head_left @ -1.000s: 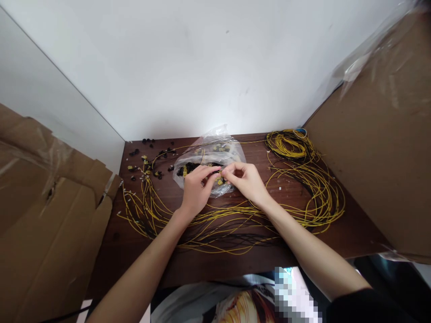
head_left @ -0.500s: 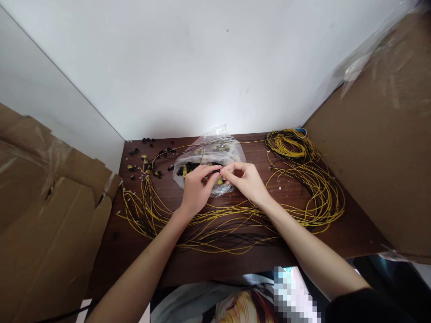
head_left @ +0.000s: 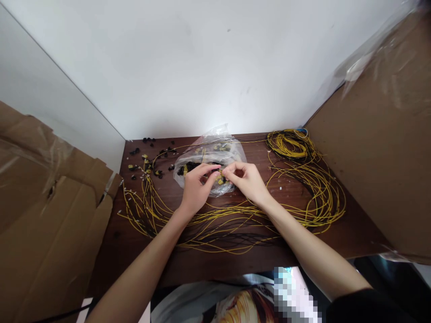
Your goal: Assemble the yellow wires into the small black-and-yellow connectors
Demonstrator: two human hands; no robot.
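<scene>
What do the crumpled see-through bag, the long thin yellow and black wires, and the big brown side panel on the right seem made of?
Crumpled see-through bag: thin, glossy plastic film, judging by its creases and highlights.
Long thin yellow and black wires: probably plastic-coated, from their even colour and smooth curves; cores hidden.
Big brown side panel: matt cardboard, it seems, with shiny clear film or tape on it.

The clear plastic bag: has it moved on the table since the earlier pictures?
No, the bag lies in the same place, judged against the back edge of the table.
</scene>
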